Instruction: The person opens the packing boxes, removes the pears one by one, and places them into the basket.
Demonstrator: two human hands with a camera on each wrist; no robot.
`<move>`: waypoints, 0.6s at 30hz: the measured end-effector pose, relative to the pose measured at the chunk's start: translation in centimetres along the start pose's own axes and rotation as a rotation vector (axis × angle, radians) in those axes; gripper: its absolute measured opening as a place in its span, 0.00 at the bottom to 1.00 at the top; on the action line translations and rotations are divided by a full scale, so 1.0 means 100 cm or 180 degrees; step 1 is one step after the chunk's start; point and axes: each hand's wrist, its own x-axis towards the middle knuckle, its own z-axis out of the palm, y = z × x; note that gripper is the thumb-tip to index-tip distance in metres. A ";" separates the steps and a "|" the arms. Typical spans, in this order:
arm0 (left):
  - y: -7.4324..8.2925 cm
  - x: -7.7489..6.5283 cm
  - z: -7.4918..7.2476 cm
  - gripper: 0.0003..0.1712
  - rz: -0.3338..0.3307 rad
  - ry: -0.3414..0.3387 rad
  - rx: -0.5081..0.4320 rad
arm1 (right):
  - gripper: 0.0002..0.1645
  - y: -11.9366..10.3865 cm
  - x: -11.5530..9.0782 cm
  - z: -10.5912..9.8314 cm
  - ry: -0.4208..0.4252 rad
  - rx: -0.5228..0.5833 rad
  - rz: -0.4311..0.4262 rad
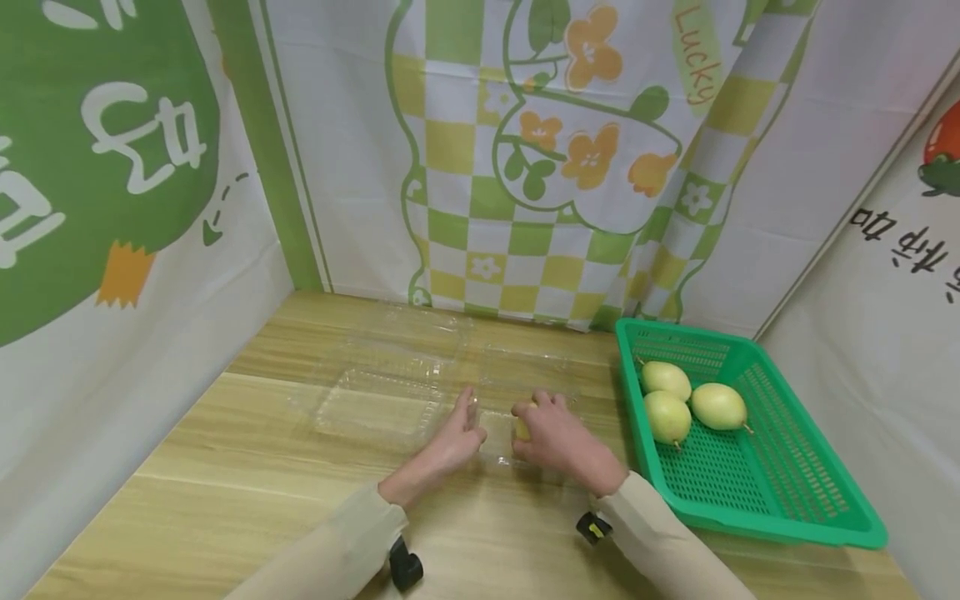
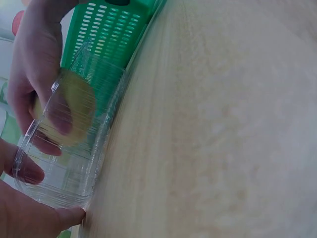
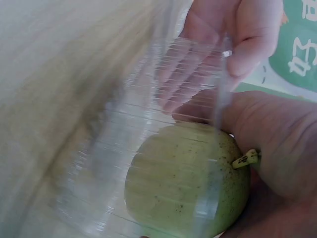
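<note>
My right hand (image 1: 558, 433) grips a yellow-green pear (image 3: 183, 178) inside a clear plastic box (image 2: 74, 178). The pear's stem points toward the right palm in the right wrist view. At the box's left end is my left hand (image 1: 453, 433), its fingers mostly straight and touching the clear wall; its thumb (image 2: 72, 218) is low by the table. In the head view the right hand covers most of the pear. Right of the hands stands a green basket (image 1: 765, 525) with three more pears: one at the back (image 1: 666, 379), one in front (image 1: 667, 418) and one to the right (image 1: 720, 407).
Another clear box (image 1: 378, 404) lies left of the hands, with transparent plastic pieces (image 1: 420, 329) behind it. A clear lid-like part (image 1: 525, 367) lies behind the box being filled. Printed curtains (image 1: 487, 167) close off the back of the wooden table (image 1: 247, 467).
</note>
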 end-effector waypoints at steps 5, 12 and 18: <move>-0.001 0.000 -0.001 0.51 -0.0013 -0.0018 0.0009 | 0.25 -0.005 -0.008 -0.018 0.0196 -0.0130 -0.0136; 0.000 0.001 0.000 0.50 -0.0011 0.0031 0.0072 | 0.25 -0.005 -0.015 -0.047 0.0447 -0.0217 -0.0216; -0.001 0.001 0.001 0.50 0.0028 0.0056 0.0079 | 0.24 0.004 -0.017 -0.068 0.0655 -0.0206 -0.0222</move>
